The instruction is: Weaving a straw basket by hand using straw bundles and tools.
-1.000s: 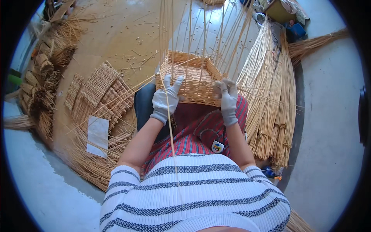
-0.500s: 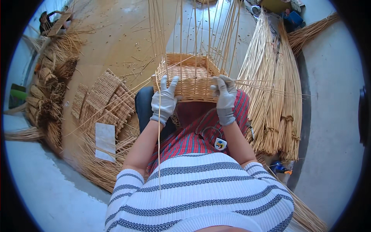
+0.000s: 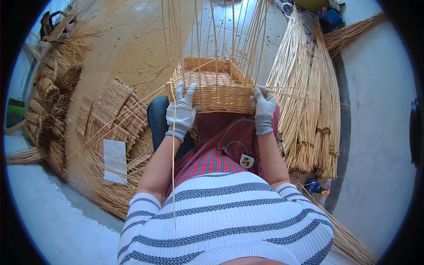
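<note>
A hexagonal wicker basket point(image 3: 223, 99) with long upright stakes rising from its rim rests over my lap. My left hand point(image 3: 181, 115), in a pale grey glove, is closed on its front left side, with fingers over the weave. A long loose reed point(image 3: 174, 172) runs down from that hand across my striped top. My right hand point(image 3: 264, 108), also gloved, is closed on the front right corner, where several loose reeds point(image 3: 300, 98) stick out sideways; its fingertips are partly hidden.
Woven panels point(image 3: 110, 104), a white sheet point(image 3: 115, 161) and scattered straw lie on the floor at left. Straw bundles point(image 3: 53, 101) line the left edge. Long pale reed bundles point(image 3: 309, 137) lie at right. A blue bin point(image 3: 329, 20) stands behind them.
The basket and both hands have shifted slightly left, with the loose reed following my left hand. Both hands stay on the basket.
</note>
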Available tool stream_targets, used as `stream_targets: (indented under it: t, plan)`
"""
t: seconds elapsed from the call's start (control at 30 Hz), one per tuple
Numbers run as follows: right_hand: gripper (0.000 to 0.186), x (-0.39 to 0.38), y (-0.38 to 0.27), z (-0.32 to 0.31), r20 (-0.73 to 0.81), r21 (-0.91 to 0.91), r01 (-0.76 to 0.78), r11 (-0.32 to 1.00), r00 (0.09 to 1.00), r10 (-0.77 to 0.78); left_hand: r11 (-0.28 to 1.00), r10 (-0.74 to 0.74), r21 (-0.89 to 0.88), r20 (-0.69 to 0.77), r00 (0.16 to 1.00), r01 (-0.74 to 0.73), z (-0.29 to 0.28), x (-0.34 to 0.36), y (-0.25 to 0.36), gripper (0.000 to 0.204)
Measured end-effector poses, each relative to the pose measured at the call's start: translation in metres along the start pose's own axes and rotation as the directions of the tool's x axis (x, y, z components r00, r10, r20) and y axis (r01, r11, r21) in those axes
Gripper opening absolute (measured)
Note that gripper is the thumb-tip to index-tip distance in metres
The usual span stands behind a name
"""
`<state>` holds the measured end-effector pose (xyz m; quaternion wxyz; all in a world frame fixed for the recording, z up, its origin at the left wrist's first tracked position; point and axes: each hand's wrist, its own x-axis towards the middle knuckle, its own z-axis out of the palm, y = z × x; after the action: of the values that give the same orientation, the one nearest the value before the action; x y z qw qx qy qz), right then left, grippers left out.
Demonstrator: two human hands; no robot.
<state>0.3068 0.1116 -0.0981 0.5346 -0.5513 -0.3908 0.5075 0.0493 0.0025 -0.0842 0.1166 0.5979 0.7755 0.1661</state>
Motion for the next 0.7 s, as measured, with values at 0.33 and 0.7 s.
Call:
stream_targets:
  t: [0.33, 0.7]
  plan:
    - [0.018, -0.002, 0.006, -0.004, 0.055, 0.047, 0.01, 0.999, 0.998, -0.013, 0.875, 0.134, -0.417, -0.278, 0.951, -0.245, 0.015, 0.019, 0.048, 0.056]
    - [0.014, -0.021, 0.015, 0.022, 0.259, 0.222, -0.1, 0.97, 0.965, 0.04, 0.94, 0.291, -0.073, -0.336, 0.896, -0.333, 0.044, 0.018, 0.021, 0.02]
